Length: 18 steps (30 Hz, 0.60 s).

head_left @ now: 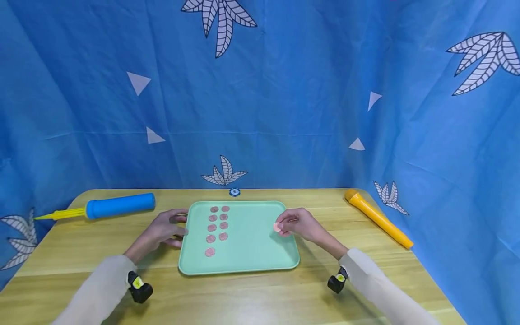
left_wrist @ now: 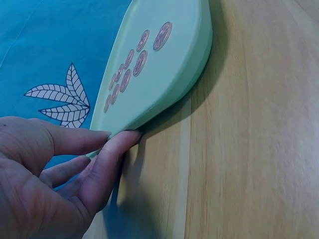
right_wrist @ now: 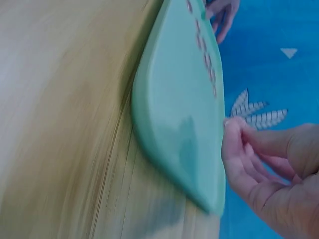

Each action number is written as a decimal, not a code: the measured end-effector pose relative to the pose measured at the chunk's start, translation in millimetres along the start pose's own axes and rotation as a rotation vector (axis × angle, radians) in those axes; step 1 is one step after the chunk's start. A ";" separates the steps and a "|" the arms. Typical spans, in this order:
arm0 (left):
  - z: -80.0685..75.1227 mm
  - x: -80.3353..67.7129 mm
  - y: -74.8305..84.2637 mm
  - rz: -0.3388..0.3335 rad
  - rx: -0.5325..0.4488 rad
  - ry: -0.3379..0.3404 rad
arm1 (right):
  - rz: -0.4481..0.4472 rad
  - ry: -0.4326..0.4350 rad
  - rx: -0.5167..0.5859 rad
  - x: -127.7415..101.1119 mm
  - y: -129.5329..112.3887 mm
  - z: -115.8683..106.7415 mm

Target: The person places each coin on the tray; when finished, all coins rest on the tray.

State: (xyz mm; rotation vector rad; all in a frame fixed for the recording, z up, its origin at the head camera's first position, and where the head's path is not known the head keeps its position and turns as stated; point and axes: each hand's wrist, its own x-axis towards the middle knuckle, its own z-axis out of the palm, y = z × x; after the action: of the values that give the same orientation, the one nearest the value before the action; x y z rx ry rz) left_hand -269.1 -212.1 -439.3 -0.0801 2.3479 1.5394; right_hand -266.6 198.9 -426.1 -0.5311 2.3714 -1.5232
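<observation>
The right hand (head_left: 302,224) pinches a small pink disc (head_left: 277,227) between thumb and fingertips, holding it just above the right side of a mint-green tray (head_left: 248,264) at the middle of a wooden table (head_left: 252,298). The disc looks thin, light and stiff, probably slick on its faces, so a pinch across its rim seems the surest hold. Nine matching discs (head_left: 212,228) lie in two columns on the tray's left half, five in the left column and four in the right. The left hand (head_left: 162,230) rests at the tray's left edge with fingers relaxed and holding nothing. Far left on the table lies a blue hand pump (head_left: 118,205) with a yellow nozzle; far right, an orange torch-like cylinder (head_left: 379,219); a small blue-and-white chip (head_left: 234,192) sits beyond the tray's far edge. A blue leaf-print cloth (head_left: 284,90) hangs behind. The left wrist view alone shows fingertips (left_wrist: 130,137) tucked against the tray's rim (left_wrist: 169,94). The right wrist view is motion-blurred: it shows fingers (right_wrist: 239,149) curled beside the tray (right_wrist: 174,134), but the held disc cannot be made out there.
</observation>
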 end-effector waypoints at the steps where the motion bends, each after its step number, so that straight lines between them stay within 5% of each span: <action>1: 0.8 0.3 0.1 0.001 0.001 0.001 | 0.018 0.003 0.019 3.5 -1.4 4.6; 8: 3.2 2.8 4.9 -0.009 0.013 -0.004 | 0.106 -0.046 0.105 24.0 -16.9 39.9; 18: 5.9 5.7 12.2 -0.025 0.061 -0.004 | 0.102 -0.093 0.097 54.1 -28.0 94.7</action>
State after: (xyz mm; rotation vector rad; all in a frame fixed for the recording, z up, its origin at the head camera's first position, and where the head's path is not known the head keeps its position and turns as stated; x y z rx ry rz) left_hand -275.8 -201.0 -432.4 -0.0910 2.3793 1.4538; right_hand -271.2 87.3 -441.0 -0.4421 2.2076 -1.5247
